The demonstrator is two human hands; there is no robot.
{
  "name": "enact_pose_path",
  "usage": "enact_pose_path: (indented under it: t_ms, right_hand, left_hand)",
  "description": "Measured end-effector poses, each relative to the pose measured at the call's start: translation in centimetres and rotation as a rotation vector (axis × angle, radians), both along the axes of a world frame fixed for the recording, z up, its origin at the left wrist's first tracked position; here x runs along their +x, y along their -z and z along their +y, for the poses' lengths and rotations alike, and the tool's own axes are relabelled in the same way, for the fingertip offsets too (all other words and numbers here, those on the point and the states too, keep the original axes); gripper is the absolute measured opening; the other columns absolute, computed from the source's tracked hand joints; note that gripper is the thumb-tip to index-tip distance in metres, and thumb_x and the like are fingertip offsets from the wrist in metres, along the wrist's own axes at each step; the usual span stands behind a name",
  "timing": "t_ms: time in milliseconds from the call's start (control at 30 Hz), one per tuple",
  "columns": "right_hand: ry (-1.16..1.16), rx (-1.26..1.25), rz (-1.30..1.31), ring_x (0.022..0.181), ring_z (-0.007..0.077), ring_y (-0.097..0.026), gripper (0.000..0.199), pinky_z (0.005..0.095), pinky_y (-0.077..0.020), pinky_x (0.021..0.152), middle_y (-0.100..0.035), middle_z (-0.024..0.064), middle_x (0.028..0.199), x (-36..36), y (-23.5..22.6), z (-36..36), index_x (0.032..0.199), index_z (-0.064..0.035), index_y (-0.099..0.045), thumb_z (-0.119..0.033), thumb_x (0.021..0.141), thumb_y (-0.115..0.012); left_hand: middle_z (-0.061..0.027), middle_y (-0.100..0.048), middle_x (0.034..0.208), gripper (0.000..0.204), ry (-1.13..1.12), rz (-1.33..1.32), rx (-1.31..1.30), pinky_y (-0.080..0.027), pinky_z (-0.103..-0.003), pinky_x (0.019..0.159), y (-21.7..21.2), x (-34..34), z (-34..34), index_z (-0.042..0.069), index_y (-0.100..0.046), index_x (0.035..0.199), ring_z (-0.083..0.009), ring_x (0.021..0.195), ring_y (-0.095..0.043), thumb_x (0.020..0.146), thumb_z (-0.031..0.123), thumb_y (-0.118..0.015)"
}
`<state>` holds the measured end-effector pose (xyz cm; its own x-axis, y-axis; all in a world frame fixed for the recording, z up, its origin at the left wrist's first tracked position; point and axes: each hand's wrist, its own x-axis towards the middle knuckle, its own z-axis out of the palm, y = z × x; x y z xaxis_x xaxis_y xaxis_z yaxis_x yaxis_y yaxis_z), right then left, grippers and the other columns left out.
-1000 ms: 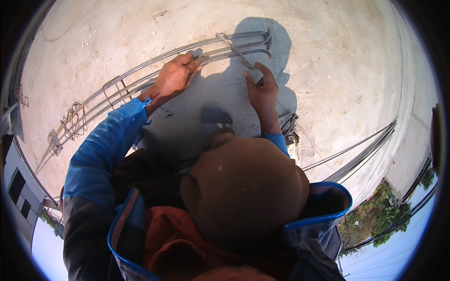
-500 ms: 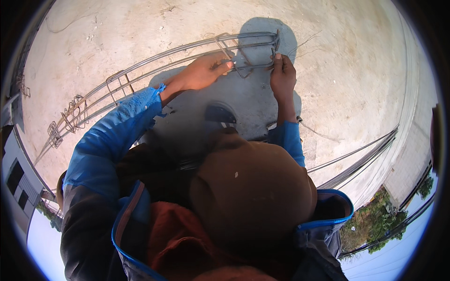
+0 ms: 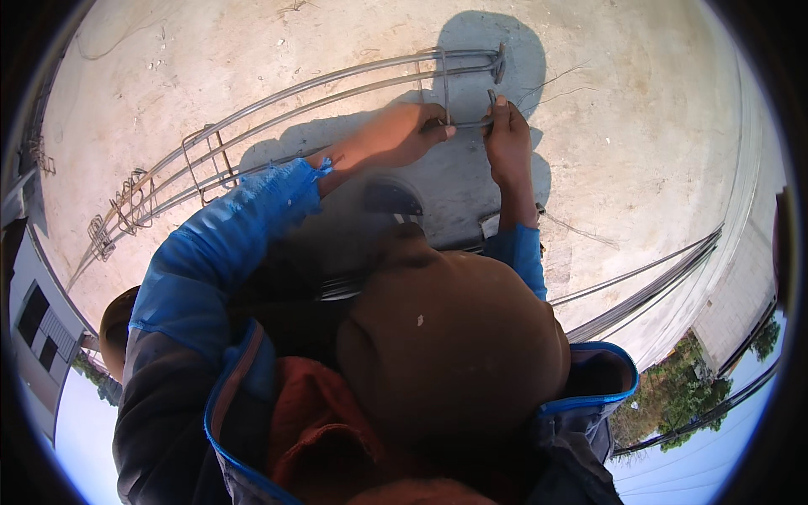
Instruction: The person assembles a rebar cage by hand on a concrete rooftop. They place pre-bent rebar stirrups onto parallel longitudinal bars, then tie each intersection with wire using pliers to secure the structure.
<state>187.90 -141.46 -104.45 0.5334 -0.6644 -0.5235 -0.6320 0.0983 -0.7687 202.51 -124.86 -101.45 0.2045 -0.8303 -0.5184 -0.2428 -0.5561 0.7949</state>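
Long steel reinforcing bars (image 3: pixel 337 77) run in a curve from the far left to hooked ends in front of me. A rectangular steel stirrup (image 3: pixel 447 80) encircles them near those ends. My left hand (image 3: pixel 417 135), slightly blurred, is closed on the stirrup's near corner, beside the nearest bar. At the right, my right hand (image 3: pixel 508 141) pinches the upturned end of that nearest bar (image 3: pixel 491 103) between thumb and fingers. The farther bars' hooked ends (image 3: pixel 500 63) stand just beyond it, untouched.
Another stirrup (image 3: pixel 210 158) sits along the bars at the left, with several bunched stirrups (image 3: pixel 135 202) farther down. Loose bars (image 3: pixel 648 286) lie on the concrete ground (image 3: pixel 623 160) at the right. Thin wire (image 3: pixel 581 231) lies near my right forearm.
My left hand has slid right along the bars with the stirrup, which was slanted and now stands squarer across them. My right hand stays nearly in place at the bar end.
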Motion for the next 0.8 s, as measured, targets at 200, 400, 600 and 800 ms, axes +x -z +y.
enact_pose_path:
  t_ms: [200, 400, 600, 800]
  right_hand:
    - [-0.078, -0.082, -0.065, 0.066, 0.0086, -0.051, 0.045, 0.0271, -0.0408, 0.06, -0.059, 0.002, 0.076, 1.2, -1.4, -0.5, 0.1, -0.0041, -0.065, -0.043, 0.115, -0.047]
    - [-0.061, -0.056, -0.038, 0.065, 0.0083, -0.051, 0.045, 0.0269, -0.0404, 0.059, -0.06, 0.0034, 0.076, 1.6, -0.6, -0.8, 0.1, -0.0043, -0.065, -0.043, 0.115, -0.046]
    - [-0.132, -0.185, -0.044, 0.072, 0.0188, -0.066, 0.051, 0.0363, -0.0501, 0.069, -0.065, 0.0104, 0.076, 2.2, -2.8, -0.6, 0.098, -0.0001, -0.066, -0.044, 0.115, -0.044]
    - [-0.067, -0.153, 0.033, 0.072, 0.0213, -0.068, 0.051, 0.0374, -0.0523, 0.07, -0.066, 0.012, 0.079, 2.2, -1.5, -0.6, 0.099, 0.0007, -0.067, -0.043, 0.114, -0.046]
  left_hand:
    - [-0.0215, -0.073, 0.101, 0.047, -0.015, -0.36, -0.189, -0.056, -0.046, 0.085, -0.7, -0.8, 1.0, 0.0, -0.067, 0.125, -0.04, 0.101, -0.072, 0.103, 0.042, -0.066]
    - [-0.0207, -0.072, 0.09, 0.045, -0.054, -0.289, -0.215, -0.055, -0.047, 0.084, 0.3, -0.4, 0.7, -0.001, -0.07, 0.118, -0.0414, 0.096, -0.072, 0.101, 0.04, -0.069]
    - [-0.0195, -0.076, 0.1, 0.039, -0.155, -0.158, -0.194, -0.054, -0.045, 0.078, -1.2, -0.3, -1.6, 0.001, -0.073, 0.116, -0.0374, 0.087, -0.072, 0.101, 0.037, -0.07]
    - [-0.0125, -0.078, 0.104, 0.055, -0.178, 0.232, 0.019, -0.054, -0.036, 0.066, 0.1, 1.4, -1.9, 0.004, -0.076, 0.122, -0.017, 0.066, -0.068, 0.1, 0.053, -0.068]
